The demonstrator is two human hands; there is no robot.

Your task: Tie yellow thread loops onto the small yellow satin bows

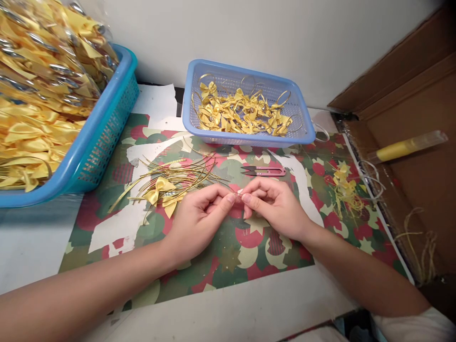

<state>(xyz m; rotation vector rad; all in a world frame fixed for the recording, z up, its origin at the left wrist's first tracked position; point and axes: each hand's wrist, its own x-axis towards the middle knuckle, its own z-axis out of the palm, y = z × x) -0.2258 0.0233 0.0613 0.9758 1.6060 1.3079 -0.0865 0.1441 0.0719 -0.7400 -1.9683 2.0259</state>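
Note:
My left hand (pixel 204 216) and my right hand (pixel 272 204) meet over the middle of the patterned sheet, thumbs and forefingers pinched nearly tip to tip. Between them a short bit of a thin cord shows; the fingers cover most of it. Just beyond my left hand lies a loose bundle of gold cords (pixel 178 173). A yellow ribbon bow (pixel 159 190) rests on the bundle, with more yellow ribbon (pixel 173 203) partly behind my left hand. Thread snips (pixel 263 171) with a pink handle lie beyond my right hand, blades pointing left.
A blue basket (pixel 245 139) at the back holds yellow bows on gold loops. At left, a larger blue basket (pixel 107 118) is heaped with bows and bagged pieces. Yellow scraps (pixel 345 190) lie at right, near a cardboard wall (pixel 409 109) and a yellow-filled tube (pixel 409 147).

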